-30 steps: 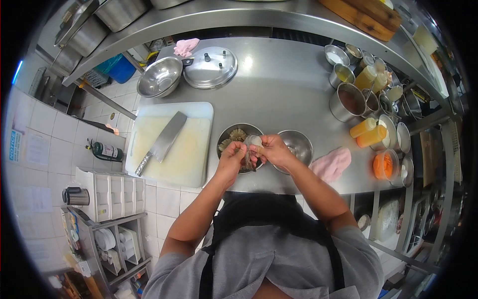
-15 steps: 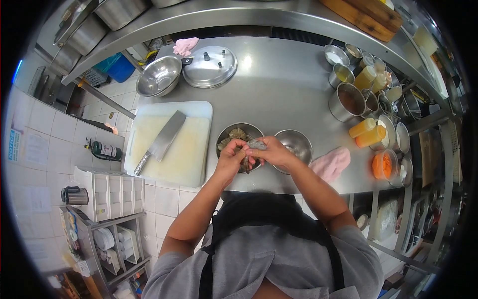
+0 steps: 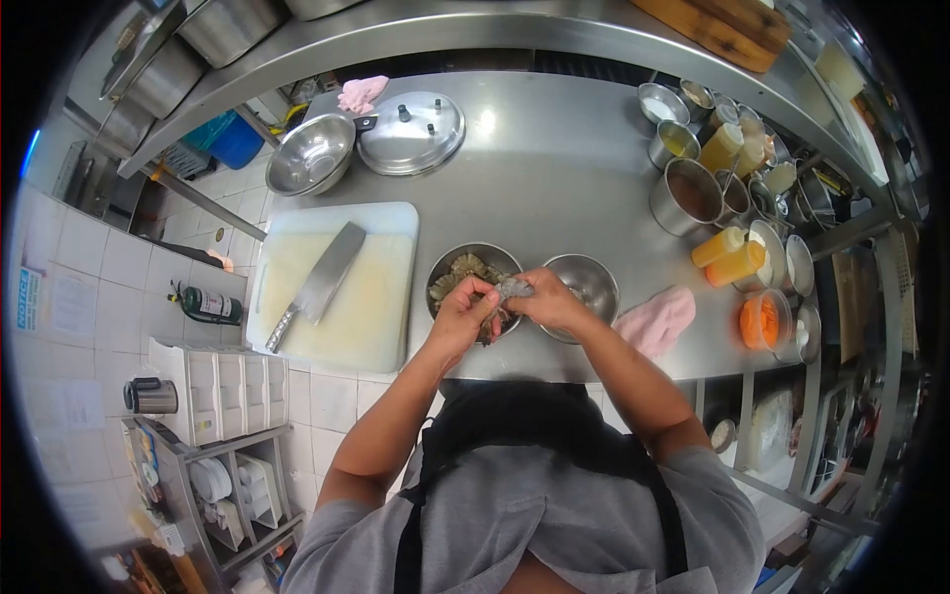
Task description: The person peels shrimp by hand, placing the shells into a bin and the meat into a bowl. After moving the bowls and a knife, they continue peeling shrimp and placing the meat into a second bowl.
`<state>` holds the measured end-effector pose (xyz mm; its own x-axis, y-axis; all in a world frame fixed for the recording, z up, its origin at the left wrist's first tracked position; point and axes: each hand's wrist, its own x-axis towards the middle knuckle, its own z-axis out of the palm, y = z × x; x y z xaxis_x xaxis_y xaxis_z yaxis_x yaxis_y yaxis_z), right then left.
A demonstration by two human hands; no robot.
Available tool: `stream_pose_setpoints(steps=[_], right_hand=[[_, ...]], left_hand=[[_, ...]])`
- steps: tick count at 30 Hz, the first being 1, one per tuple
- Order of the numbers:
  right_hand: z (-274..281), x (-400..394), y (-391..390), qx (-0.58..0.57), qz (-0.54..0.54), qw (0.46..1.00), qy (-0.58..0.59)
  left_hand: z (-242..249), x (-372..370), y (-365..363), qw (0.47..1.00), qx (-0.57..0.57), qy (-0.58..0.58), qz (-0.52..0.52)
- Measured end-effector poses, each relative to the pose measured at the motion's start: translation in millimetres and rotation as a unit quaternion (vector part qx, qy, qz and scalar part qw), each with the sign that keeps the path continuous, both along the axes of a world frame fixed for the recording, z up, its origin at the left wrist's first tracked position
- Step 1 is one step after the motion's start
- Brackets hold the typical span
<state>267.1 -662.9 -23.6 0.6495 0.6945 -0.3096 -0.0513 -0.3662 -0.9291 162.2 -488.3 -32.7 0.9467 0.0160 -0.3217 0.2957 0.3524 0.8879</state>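
Observation:
Fingers of my left hand (image 3: 463, 311) pinch a grey shrimp (image 3: 514, 288) over the left steel bowl (image 3: 435, 273), which holds more shrimp (image 3: 469, 266). My right hand (image 3: 552, 301) is closed on the same shrimp from the other side, between that bowl and a second steel bowl (image 3: 593, 277). The contents of the second bowl are partly hidden by my right hand. Both hands are close together, near the front edge of the steel table (image 3: 554, 148).
Left of the bowls, a cleaver (image 3: 332, 272) lies on a white cutting board (image 3: 386, 297). Behind it are a steel colander bowl (image 3: 312, 155) and a lid (image 3: 421, 134). To the right lie a pink cloth (image 3: 658, 322), sauce bottles (image 3: 735, 262) and a pot (image 3: 683, 198).
My hands have shifted very slightly and the fingers of my right hand have moved on the shrimp. The whole view has moved a little.

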Motion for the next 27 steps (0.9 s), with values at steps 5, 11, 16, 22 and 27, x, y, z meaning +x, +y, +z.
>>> stream_pose_setpoints(steps=[5, 11, 16, 22, 27], right_hand=[[-6.0, 4.6, -8.6, 0.043, 0.024, 0.993, 0.11], [-4.0, -1.5, -3.1, 0.085, -0.018, 0.983, 0.161], [-5.6, -2.5, 2.6, 0.084, -0.005, 0.982, 0.17], [-10.3, -5.9, 2.6, 0.052, 0.003, 0.988, 0.148], [-6.8, -7.2, 3.4, 0.087, 0.004, 0.983, 0.16]], left_hand=[[-4.6, 3.3, 0.1, 1.0, -0.017, 0.003, -0.003], [-7.0, 6.3, -2.6, 0.998, 0.038, -0.042, -0.014], [-8.6, 4.3, 3.1, 0.999, 0.005, -0.038, -0.022], [-13.4, 0.3, 4.2, 0.999, 0.004, -0.032, -0.018], [-16.5, 0.5, 5.2, 0.997, 0.067, -0.042, -0.016]])
